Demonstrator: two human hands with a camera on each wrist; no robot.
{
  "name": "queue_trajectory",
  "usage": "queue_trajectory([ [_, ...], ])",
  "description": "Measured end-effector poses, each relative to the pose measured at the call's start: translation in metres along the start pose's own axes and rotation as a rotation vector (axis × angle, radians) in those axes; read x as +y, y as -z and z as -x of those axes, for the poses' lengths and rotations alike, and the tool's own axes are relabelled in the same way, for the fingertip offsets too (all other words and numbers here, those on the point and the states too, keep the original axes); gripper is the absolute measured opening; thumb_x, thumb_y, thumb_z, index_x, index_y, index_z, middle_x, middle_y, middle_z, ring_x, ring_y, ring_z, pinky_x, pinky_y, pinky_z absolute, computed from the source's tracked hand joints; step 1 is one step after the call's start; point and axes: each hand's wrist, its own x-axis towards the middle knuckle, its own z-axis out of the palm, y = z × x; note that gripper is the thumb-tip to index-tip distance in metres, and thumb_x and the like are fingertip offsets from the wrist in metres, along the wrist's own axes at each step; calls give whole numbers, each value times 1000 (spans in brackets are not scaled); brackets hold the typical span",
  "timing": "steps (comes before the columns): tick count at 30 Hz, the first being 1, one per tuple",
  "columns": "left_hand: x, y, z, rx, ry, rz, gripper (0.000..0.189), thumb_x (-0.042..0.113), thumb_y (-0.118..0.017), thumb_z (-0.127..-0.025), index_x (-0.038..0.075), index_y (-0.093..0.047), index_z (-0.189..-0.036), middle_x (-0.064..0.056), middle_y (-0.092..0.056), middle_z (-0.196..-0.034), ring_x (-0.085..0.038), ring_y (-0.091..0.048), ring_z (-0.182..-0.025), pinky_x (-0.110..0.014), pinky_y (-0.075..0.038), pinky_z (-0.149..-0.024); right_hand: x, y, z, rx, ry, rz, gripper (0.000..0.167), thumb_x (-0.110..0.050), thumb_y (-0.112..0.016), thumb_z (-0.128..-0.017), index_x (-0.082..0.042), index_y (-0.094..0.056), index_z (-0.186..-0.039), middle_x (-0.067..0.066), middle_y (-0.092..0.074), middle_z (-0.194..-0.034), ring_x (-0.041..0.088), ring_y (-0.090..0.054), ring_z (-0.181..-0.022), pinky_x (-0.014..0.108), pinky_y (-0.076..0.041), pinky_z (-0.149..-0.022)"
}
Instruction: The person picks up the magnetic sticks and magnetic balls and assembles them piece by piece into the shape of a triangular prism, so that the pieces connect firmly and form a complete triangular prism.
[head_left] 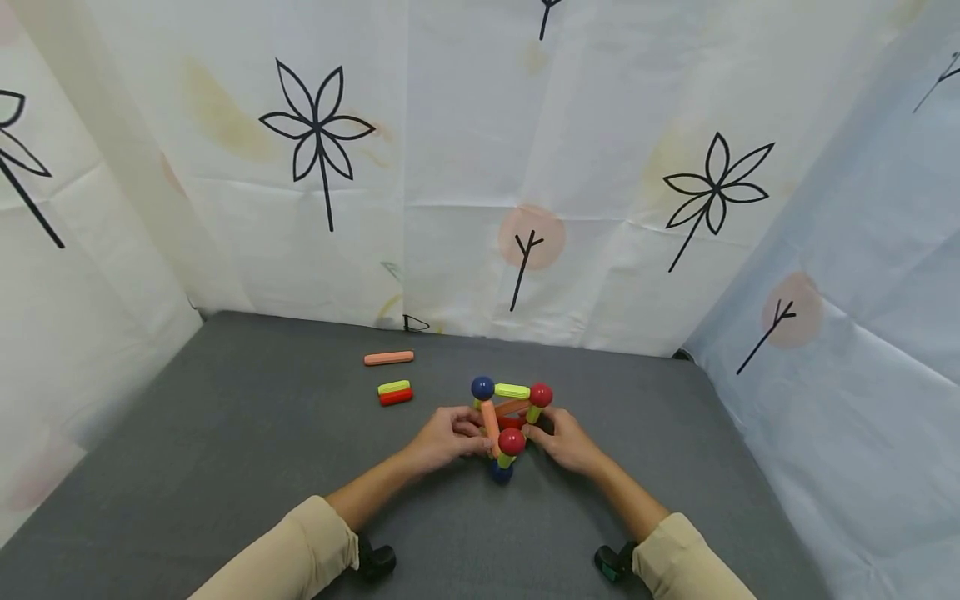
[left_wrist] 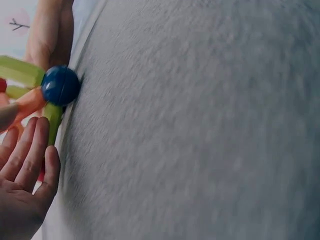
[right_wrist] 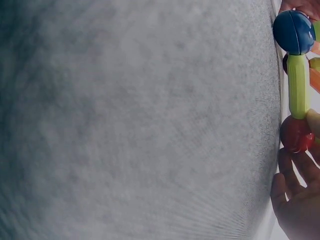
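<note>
A construction-toy frame of sticks and balls (head_left: 491,427) stands on the grey table between my two hands. Blue balls (left_wrist: 61,86) and red balls (head_left: 541,394) form its corners, joined by lime sticks (right_wrist: 298,85) and orange sticks. My left hand (head_left: 448,435) holds the frame's left side, its thumb on an orange stick (left_wrist: 31,101) and its other fingers spread behind. On the opposite side my right hand (head_left: 567,442) grips the frame low down, thumb and fingertips about a red ball (right_wrist: 297,134). Fingers and sticks partly hide the lower joints.
Left of the frame, a loose lime stick (head_left: 393,387) lies against a red stick (head_left: 396,397). Farther back is a single orange stick (head_left: 388,357). White curtains printed with plants (head_left: 450,167) surround the grey table (head_left: 247,433) at the back and sides.
</note>
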Motion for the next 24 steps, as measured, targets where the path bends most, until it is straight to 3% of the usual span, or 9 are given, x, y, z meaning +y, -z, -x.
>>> queue_trajectory([
  [3,2,12,4,10,-49,-55,29,12,-73,-91,-2,-65,-116,-11,-73,-102,-17,-70,-90,-29,-56,-75,0,0,0,-4,1,-2,27,-16,-62,-99,1,-62,-120,10,-67,-110,19,-57,-90,30,-46,-78],
  [5,3,24,8,51,-83,-114,28,11,-73,-91,-1,-66,-115,-11,-73,-104,-17,-70,-93,-27,-56,-75,-1,0,0,-6,1,-5,26,-16,-62,-99,1,-62,-119,10,-67,-109,19,-56,-89,30,-46,-78],
  [11,1,68,19,267,-175,-227,28,4,-73,-89,-3,-66,-115,-13,-73,-106,-24,-69,-99,-26,-55,-78,-2,1,0,-11,-5,-12,24,-16,-62,-99,0,-63,-117,10,-66,-108,20,-56,-91,31,-46,-79],
  [13,-2,82,21,338,-170,-255,29,1,-73,-88,-3,-67,-116,-14,-73,-107,-27,-69,-101,-29,-55,-80,-2,1,0,-7,-11,-13,24,-15,-62,-99,0,-63,-117,10,-66,-109,20,-57,-92,31,-46,-80],
  [16,-8,99,25,393,-125,-339,30,0,-73,-88,-2,-68,-117,-13,-72,-111,-30,-67,-104,-36,-56,-83,-2,1,0,-1,-9,0,23,-16,-63,-99,0,-64,-115,10,-67,-107,19,-58,-90,31,-47,-79],
  [20,-13,111,28,393,-70,-443,32,2,-74,-88,0,-67,-119,-14,-70,-115,-32,-65,-108,-47,-53,-89,0,0,-1,6,5,14,19,-16,-63,-99,0,-64,-110,10,-67,-104,18,-58,-86,30,-47,-75],
  [24,-15,114,29,386,-53,-538,32,4,-78,-84,0,-69,-115,-12,-72,-109,-29,-68,-99,-50,-52,-87,1,-1,0,12,15,4,20,-16,-63,-99,0,-65,-110,10,-67,-106,18,-57,-88,29,-46,-75],
])
